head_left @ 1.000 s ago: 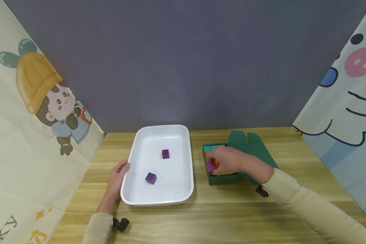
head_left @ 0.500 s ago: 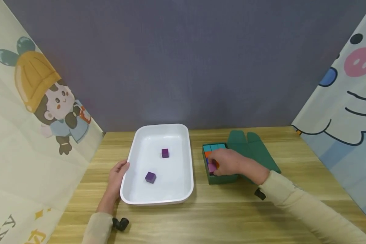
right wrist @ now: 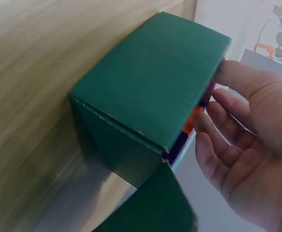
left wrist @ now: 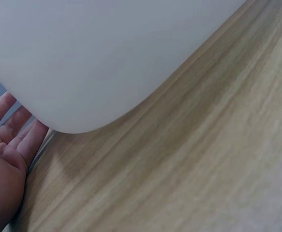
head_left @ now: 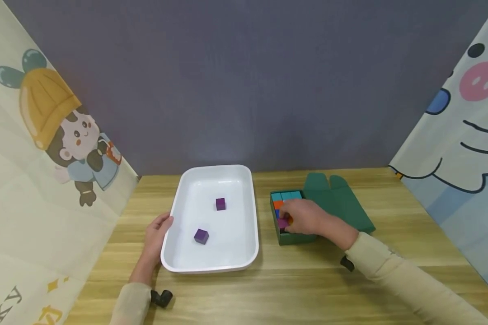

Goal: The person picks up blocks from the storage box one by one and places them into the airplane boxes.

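Observation:
Along the left side of a white tray (head_left: 211, 267) lies my left hand (head_left: 152, 239), gripping the rim with the thumb at its edge and the fingers on the outside. Two purple cubes (head_left: 201, 236) sit apart inside the tray. To the right, my right hand (head_left: 309, 219) reaches over an open green box (head_left: 297, 239) and pinches a purple cube (head_left: 282, 224) at the box's near left corner. Blue-green cubes (head_left: 286, 196) and an orange cube (head_left: 278, 205) show in the box; the hand hides others. The right wrist view shows the box's green side (right wrist: 150, 77) beside the fingers.
The box's green lid (head_left: 345, 207) lies folded back to the right, under the right forearm. Everything stands on a wood-grain table (head_left: 268, 293). A grey backdrop (head_left: 244, 90) rises behind, with printed cloths (head_left: 471, 149) at both sides.
The right hand has shifted slightly to the right with its fingers at the purple cube, and a dark gap shows at the cube's near side. The left hand and tray stay put.

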The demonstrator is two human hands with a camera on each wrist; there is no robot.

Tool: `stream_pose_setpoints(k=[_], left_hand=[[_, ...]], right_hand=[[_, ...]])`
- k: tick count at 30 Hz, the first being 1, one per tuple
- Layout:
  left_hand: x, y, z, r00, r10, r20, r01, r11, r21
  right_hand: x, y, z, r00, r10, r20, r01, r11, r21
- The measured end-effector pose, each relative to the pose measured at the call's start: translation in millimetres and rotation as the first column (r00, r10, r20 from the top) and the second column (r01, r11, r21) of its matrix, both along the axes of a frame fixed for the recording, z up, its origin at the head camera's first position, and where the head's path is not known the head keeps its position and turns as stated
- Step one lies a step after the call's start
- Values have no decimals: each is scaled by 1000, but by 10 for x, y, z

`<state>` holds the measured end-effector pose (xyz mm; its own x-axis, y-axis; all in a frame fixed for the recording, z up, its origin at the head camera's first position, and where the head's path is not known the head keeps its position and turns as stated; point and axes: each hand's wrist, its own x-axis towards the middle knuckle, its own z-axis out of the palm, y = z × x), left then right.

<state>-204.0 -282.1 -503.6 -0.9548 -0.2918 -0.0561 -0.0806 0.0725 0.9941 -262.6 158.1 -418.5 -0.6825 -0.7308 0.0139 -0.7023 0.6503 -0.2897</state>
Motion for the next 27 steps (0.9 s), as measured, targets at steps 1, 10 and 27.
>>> stream_pose_setpoints(k=[1,10,27], left_hand=[[-1,-1,-2,1000,-1,3,1,1000,0],[-49,-34,-34,1000,-5,4,5,1000,15],[-5,-15,-63,1000,-2,-29,2,1000,-4]], right_hand=[[6,2,-8,1000,-4,0,4,1000,1],[8,-20,-3,1000,-9,-7,9,1000,9],[-64,-899,349,998,64,19,-64,998,18]])
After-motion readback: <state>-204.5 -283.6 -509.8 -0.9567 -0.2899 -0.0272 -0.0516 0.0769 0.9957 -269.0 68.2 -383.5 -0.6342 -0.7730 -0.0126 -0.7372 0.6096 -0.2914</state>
